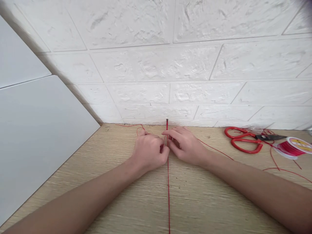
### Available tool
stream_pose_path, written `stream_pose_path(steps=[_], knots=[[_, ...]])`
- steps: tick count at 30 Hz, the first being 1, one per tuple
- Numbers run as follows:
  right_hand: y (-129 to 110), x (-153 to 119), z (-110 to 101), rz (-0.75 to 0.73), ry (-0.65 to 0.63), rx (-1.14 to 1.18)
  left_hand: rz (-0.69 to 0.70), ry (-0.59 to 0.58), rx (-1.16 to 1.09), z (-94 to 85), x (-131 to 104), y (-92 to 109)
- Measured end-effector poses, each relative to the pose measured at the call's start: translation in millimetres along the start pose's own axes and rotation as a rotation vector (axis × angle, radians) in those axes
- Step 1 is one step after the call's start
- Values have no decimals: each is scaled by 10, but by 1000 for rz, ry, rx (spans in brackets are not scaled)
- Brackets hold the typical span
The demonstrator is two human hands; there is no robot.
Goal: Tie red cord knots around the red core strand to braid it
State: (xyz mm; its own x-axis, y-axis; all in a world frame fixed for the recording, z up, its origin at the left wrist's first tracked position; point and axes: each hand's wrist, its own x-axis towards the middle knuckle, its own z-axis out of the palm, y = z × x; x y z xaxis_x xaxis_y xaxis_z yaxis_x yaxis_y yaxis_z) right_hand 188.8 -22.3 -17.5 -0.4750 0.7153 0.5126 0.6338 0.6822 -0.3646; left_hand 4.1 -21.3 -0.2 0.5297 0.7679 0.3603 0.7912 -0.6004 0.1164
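Note:
A taut red cord (168,195) runs from a dark nail (167,120) at the foot of the wall straight down the middle of the table toward me. Just below the nail it looks twisted or knotted. My left hand (151,149) is closed to the left of this line, pinching a thin red strand that loops toward the cord. From the right, my right hand (184,144) has its fingertips closed on the cord, the index finger reaching across it. Another red strand (215,148) trails out from behind my right hand. The fingertips partly hide the strands between them.
Red-handled scissors (246,139) lie at the right by the wall. A spool of red cord (293,148) and loose strands rest against them. A white brick-patterned wall (151,65) bounds the back, and a pale grey panel (44,130) stands on the left.

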Motion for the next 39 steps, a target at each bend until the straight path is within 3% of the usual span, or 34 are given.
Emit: stream_pose_path(steps=[9,17,19,23,25,28,32,36,39], knots=[[9,13,-18,-44,-45,100,265,215,-179,-23,-25,22],[-19,17,-48,28,15,275,478,99,-326,-112,-68,12],[-30,11,-52,60,43,334,389,92,-313,-119,-73,7],[-51,-17,-44,107,129,398,12,250,-288,-76,-30,-14],[-66,-35,-39,112,164,396,-82,268,-245,-43,4,-29],[-90,-62,-39,86,157,397,-81,214,-226,-11,35,-50],[-108,-81,-42,61,97,445,52,148,-325,8,43,-77],[-94,-68,-46,166,32,600,109,94,-413,11,51,-91],[-46,-29,-61,291,-51,887,63,84,-450,-18,63,-86]])
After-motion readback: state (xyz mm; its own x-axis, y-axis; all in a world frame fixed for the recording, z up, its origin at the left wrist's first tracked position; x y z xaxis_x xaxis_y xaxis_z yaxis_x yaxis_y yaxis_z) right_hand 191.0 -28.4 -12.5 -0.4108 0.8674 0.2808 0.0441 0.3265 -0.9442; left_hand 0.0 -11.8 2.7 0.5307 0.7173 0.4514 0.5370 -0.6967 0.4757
